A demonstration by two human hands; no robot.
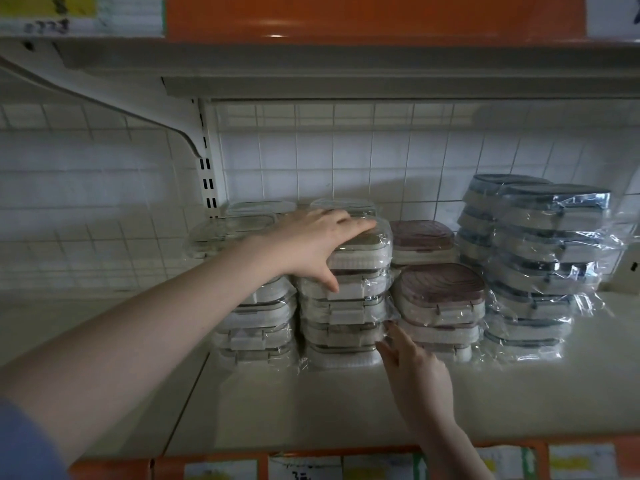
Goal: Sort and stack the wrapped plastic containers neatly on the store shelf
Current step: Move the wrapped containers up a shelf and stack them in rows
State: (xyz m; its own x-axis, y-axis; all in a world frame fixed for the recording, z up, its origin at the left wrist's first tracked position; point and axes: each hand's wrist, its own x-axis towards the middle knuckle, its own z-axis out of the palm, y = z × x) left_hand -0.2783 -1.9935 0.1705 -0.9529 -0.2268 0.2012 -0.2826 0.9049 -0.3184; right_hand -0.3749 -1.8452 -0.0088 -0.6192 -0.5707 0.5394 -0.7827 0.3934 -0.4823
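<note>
Left hand (313,245) lies spread over the top wrapped container (360,245) of the middle grey-lidded stack (343,306), fingers flat across the lid, thumb down the front edge; right hand (412,370) sets straight fingertips against the film at that stack's lower right corner, holding nothing. A second grey-lidded stack (256,327) stands just to the left, touching; a lower stack of pink-lidded containers (440,299) just right, then the taller blue-lidded stacks (540,265). All sit on the white store shelf (311,403) against a white wire-grid back panel (346,150), orange price rail (214,464) at the front edge.
</note>
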